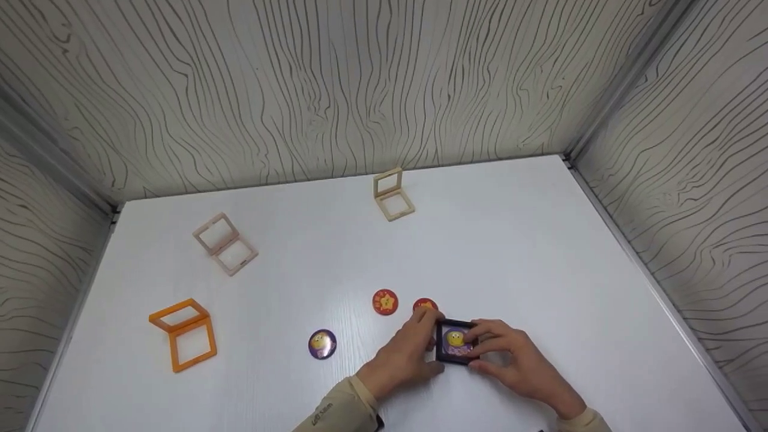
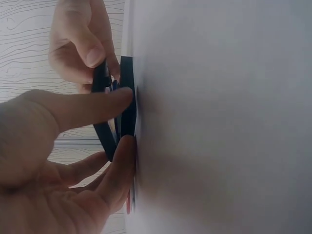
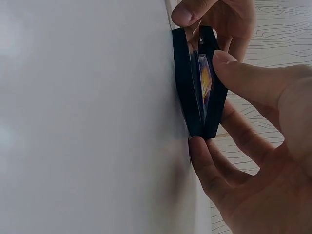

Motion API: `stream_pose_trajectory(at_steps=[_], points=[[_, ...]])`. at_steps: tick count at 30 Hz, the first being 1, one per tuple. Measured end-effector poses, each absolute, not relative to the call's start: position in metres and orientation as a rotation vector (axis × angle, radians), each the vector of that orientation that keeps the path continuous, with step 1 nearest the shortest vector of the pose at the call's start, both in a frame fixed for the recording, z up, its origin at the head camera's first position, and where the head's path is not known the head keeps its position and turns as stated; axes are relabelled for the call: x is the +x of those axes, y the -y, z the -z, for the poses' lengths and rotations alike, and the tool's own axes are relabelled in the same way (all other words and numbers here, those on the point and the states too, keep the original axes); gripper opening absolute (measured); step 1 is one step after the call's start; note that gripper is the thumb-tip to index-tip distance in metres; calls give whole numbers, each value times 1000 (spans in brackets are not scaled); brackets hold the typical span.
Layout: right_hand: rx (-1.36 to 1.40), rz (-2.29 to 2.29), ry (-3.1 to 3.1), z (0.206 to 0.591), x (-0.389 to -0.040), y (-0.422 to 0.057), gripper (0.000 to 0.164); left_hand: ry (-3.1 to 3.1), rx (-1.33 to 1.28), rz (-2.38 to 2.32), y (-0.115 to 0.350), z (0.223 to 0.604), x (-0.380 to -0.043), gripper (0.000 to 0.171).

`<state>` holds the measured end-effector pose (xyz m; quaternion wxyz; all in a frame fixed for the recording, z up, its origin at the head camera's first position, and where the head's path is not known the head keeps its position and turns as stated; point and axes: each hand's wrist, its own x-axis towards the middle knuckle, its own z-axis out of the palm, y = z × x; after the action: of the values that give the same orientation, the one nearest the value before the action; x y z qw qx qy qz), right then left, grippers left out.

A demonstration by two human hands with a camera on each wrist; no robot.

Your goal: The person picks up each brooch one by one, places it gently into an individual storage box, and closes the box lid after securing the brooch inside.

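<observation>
A black hinged display frame (image 1: 440,348) sits low over the white table, with a round purple badge with a yellow figure (image 1: 456,339) showing in its window. In the right wrist view the two halves of the frame stand slightly apart, the badge (image 3: 205,87) between them. My left hand (image 1: 405,354) grips the frame's left side, thumb and fingers at its edges. From the other side, my right hand (image 1: 516,360) holds the upper half, fingertips over the window and thumb on the rim. Right beyond the left fingertips lies a red badge (image 1: 425,303), partly covered.
Another red badge with a yellow star (image 1: 385,302) and a purple badge (image 1: 322,344) lie left of the hands. Farther off, an orange frame (image 1: 193,345), a pink frame (image 1: 227,245) and a beige frame (image 1: 396,204) stand unfolded. Wood-patterned panels (image 1: 336,90) enclose the table (image 1: 510,240).
</observation>
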<state>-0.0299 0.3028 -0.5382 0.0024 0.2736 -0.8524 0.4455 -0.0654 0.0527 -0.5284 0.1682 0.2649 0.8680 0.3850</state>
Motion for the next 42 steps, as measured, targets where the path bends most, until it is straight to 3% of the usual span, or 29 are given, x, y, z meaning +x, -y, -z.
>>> stream_pose_trajectory(at_steps=[17, 42], points=[[830, -1384, 2672, 542, -32, -299, 10, -2488, 844, -1189, -51, 532, -67, 69], [880, -1319, 2677, 540, -33, -297, 14, -2525, 766, -1167, -53, 528, -64, 70]])
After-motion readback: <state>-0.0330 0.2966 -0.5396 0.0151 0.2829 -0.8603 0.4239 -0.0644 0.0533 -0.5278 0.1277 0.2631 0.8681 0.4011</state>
